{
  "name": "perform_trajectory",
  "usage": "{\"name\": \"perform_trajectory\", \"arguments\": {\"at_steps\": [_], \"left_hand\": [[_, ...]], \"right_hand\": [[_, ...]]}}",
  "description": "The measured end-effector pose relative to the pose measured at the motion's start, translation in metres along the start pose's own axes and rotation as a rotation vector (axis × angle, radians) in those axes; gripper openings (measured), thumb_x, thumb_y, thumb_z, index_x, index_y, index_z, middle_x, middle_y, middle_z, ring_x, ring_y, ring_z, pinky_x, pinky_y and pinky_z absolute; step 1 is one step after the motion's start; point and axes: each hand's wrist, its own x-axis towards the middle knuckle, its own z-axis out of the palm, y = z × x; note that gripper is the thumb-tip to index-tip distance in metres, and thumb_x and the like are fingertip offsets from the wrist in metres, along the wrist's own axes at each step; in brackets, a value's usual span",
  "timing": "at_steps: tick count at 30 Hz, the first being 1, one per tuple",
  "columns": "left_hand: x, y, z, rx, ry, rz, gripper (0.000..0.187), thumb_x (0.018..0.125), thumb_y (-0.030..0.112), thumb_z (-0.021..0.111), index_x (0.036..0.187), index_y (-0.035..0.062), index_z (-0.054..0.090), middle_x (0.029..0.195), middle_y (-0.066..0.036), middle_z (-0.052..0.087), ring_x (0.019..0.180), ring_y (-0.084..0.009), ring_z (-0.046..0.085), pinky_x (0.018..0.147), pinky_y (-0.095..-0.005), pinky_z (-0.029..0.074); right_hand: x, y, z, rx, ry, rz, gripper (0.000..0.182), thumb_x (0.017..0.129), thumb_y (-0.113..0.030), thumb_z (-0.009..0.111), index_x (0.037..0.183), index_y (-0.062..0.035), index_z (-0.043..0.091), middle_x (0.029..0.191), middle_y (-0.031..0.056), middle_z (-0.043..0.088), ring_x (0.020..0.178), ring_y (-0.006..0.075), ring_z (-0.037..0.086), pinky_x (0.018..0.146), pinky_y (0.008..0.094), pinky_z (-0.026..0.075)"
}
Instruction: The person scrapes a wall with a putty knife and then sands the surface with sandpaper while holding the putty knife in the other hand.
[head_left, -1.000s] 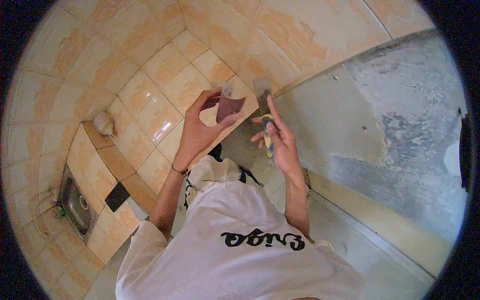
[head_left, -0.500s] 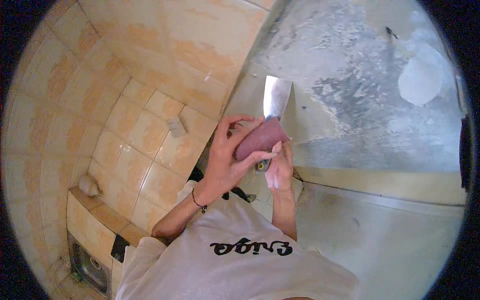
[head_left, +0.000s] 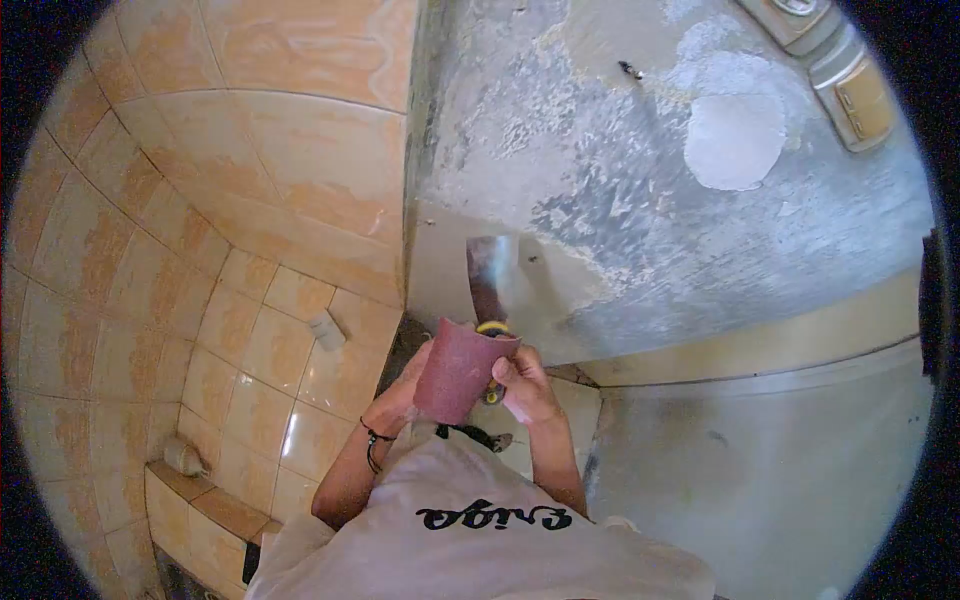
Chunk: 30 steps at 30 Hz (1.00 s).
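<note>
In left hand (head_left: 408, 378), at the near left side of the picture's centre, a curled reddish-brown sandpaper sheet (head_left: 460, 372) — closed on its left side, most of the fingers hidden behind it, exact hold there impossible to tell. In right hand (head_left: 530, 388), a putty knife (head_left: 486, 278), fingers wrapped round its yellow-and-dark handle, thumb up by the right edge of the sandpaper sheet. Hands close together, sandpaper sheet between them and partly over the handle. Blade pointed up and away from the body, flat metal end in front of the grey plastered wall (head_left: 600, 200); contact with the wall not clear. On that wall, rough, scraped-looking texture, a rounded white patch (head_left: 736, 142), a small dark hole (head_left: 629, 70) and, at the upper right, electrical fittings (head_left: 858, 95). To the left, glossy cream-and-orange wall tiles (head_left: 310, 130), meeting the plaster along an upright edge. Below those, a tiled surface (head_left: 262, 335) with a small pale block (head_left: 328, 330) lying on it. Farther down at the left, a rounded pale object (head_left: 182, 456) on a tiled ledge (head_left: 235, 512), too indistinct to name. Dark cord bracelet (head_left: 374, 446) on left wrist. At the bottom, a white shirt (head_left: 480, 560) with black lettering, upside down in this view — lower right, a pale smooth surface (head_left: 740, 480).
</note>
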Motion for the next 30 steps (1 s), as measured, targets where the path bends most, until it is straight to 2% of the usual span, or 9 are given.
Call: {"name": "perform_trajectory", "arguments": {"at_steps": [2, 4, 6, 10, 15, 18, 25, 27, 30], "left_hand": [[0.002, 0.003, 0.006, -0.129, -0.031, -0.007, 0.038, 0.104, 0.022, 0.057, 0.138, 0.0047, 0.055, 0.129, -0.005, 0.061, 0.112, -0.0106, 0.06, 0.089, -0.0271, 0.053], [0.015, -0.016, 0.0, 0.422, -0.016, 0.038, 0.044, 0.103, 0.015, 0.054, 0.144, 0.0032, 0.046, 0.128, -0.008, 0.063, 0.109, -0.0176, 0.063, 0.088, -0.0303, 0.055], [0.008, -0.023, 0.011, 0.494, 0.009, 0.113, 0.045, 0.103, 0.016, 0.055, 0.145, 0.0032, 0.044, 0.13, -0.009, 0.061, 0.111, -0.0182, 0.062, 0.092, -0.0318, 0.053], [-0.01, -0.02, 0.041, 0.741, 0.171, 0.407, 0.053, 0.104, 0.019, 0.057, 0.151, 0.0033, 0.038, 0.142, -0.013, 0.053, 0.122, -0.0205, 0.058, 0.106, -0.0379, 0.045], [-0.015, -0.005, 0.022, 0.663, 0.098, 0.353, 0.054, 0.104, 0.017, 0.057, 0.152, 0.0031, 0.036, 0.142, -0.013, 0.053, 0.121, -0.021, 0.058, 0.107, -0.0387, 0.045], [-0.023, 0.0, 0.012, 0.602, 0.046, 0.317, 0.055, 0.103, 0.016, 0.056, 0.153, 0.003, 0.034, 0.142, -0.014, 0.053, 0.121, -0.0213, 0.058, 0.107, -0.0392, 0.044], [-0.021, 0.004, 0.023, 0.448, -0.05, 0.236, 0.058, 0.103, 0.012, 0.056, 0.154, 0.0027, 0.03, 0.142, -0.015, 0.053, 0.12, -0.0222, 0.059, 0.107, -0.0405, 0.044], [-0.039, 0.002, 0.012, 0.404, -0.082, 0.215, 0.059, 0.103, 0.011, 0.056, 0.155, 0.0026, 0.029, 0.142, -0.015, 0.052, 0.12, -0.0224, 0.059, 0.107, -0.0408, 0.044], [-0.043, 0.004, 0.012, 0.335, -0.131, 0.177, 0.06, 0.103, 0.009, 0.056, 0.155, 0.0024, 0.027, 0.142, -0.015, 0.052, 0.12, -0.0227, 0.059, 0.108, -0.0414, 0.043]], "right_hand": [[-0.001, -0.012, 0.009, -0.014, -0.001, -0.019, 0.046, 0.093, -0.033, 0.075, 0.125, -0.0028, 0.063, 0.118, 0.0017, 0.067, 0.111, 0.0134, 0.058, 0.097, 0.0325, 0.045], [0.0, -0.01, 0.01, -0.026, 0.002, -0.044, 0.045, 0.094, -0.033, 0.075, 0.126, -0.0029, 0.063, 0.118, 0.002, 0.066, 0.111, 0.0135, 0.058, 0.098, 0.0328, 0.045], [0.0, 0.005, 0.005, 0.041, 0.194, -0.059, 0.053, 0.095, -0.035, 0.073, 0.135, -0.0045, 0.057, 0.127, 0.0053, 0.064, 0.117, 0.015, 0.058, 0.099, 0.0346, 0.046], [0.003, 0.006, 0.007, 0.1, 0.247, -0.205, 0.052, 0.097, -0.035, 0.07, 0.136, -0.0038, 0.056, 0.134, 0.008, 0.063, 0.125, 0.0169, 0.056, 0.103, 0.0376, 0.045], [-0.005, -0.024, 0.012, -0.047, 0.059, -0.005, 0.039, 0.098, -0.029, 0.069, 0.128, -0.0037, 0.064, 0.121, 0.0, 0.065, 0.115, 0.0143, 0.057, 0.103, 0.0327, 0.043], [0.007, -0.019, 0.003, -0.126, -0.135, -0.151, 0.038, 0.098, -0.028, 0.069, 0.126, -0.0028, 0.065, 0.12, 0.0014, 0.065, 0.115, 0.0148, 0.057, 0.104, 0.0332, 0.043], [0.002, -0.041, 0.014, -0.295, -0.146, -0.121, 0.034, 0.099, -0.032, 0.067, 0.112, -0.0011, 0.061, 0.122, 0.0063, 0.055, 0.113, 0.0141, 0.052, 0.095, 0.0327, 0.045], [-0.009, -0.049, 0.002, -0.595, -0.176, 0.043, 0.037, 0.097, -0.03, 0.071, 0.119, -0.0013, 0.064, 0.126, 0.0023, 0.061, 0.107, 0.0129, 0.057, 0.093, 0.0328, 0.048], [-0.013, -0.066, 0.022, -0.42, -0.207, -0.138, 0.037, 0.097, -0.028, 0.072, 0.12, -0.0008, 0.062, 0.126, 0.004, 0.061, 0.096, 0.0131, 0.058, 0.082, 0.0336, 0.05]]}}
